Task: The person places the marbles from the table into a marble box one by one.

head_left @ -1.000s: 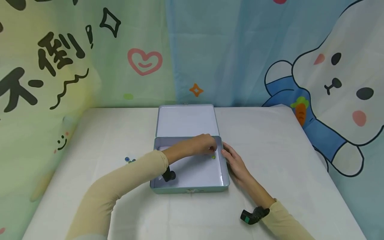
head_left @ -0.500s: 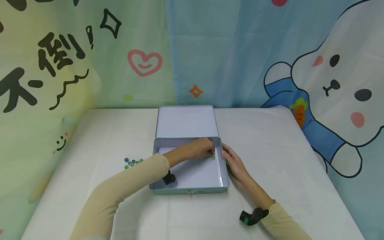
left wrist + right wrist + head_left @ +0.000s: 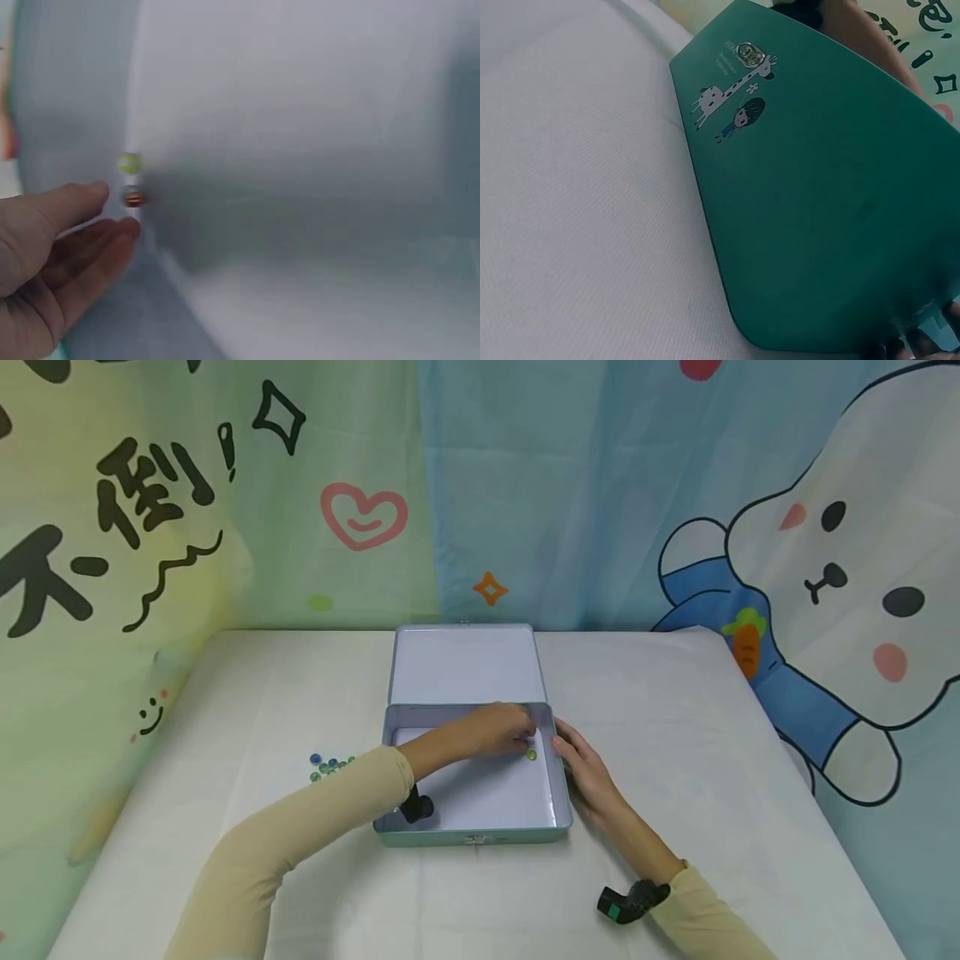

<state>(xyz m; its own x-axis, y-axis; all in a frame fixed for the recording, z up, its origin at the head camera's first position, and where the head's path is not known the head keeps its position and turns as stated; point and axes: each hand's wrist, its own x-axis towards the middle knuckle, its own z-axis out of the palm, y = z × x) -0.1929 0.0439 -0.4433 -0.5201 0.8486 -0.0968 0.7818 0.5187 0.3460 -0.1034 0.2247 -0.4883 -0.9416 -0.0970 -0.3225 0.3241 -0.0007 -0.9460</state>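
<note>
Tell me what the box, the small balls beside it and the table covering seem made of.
Box: probably painted metal; its smooth green side has a satin sheen, and the pale interior reflects light. Plastic isn't ruled out.
Small balls: likely glass, translucent-looking in blue and green, but too small for certainty.
Table covering: probably cloth, matte white, with creases and a fine weave.

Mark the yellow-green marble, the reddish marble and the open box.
Yellow-green marble (image 3: 130,163): left wrist view, middle of its face.
Reddish marble (image 3: 133,198): left wrist view, its striped middle.
Open box (image 3: 423,839): head view, its front wall.
</note>
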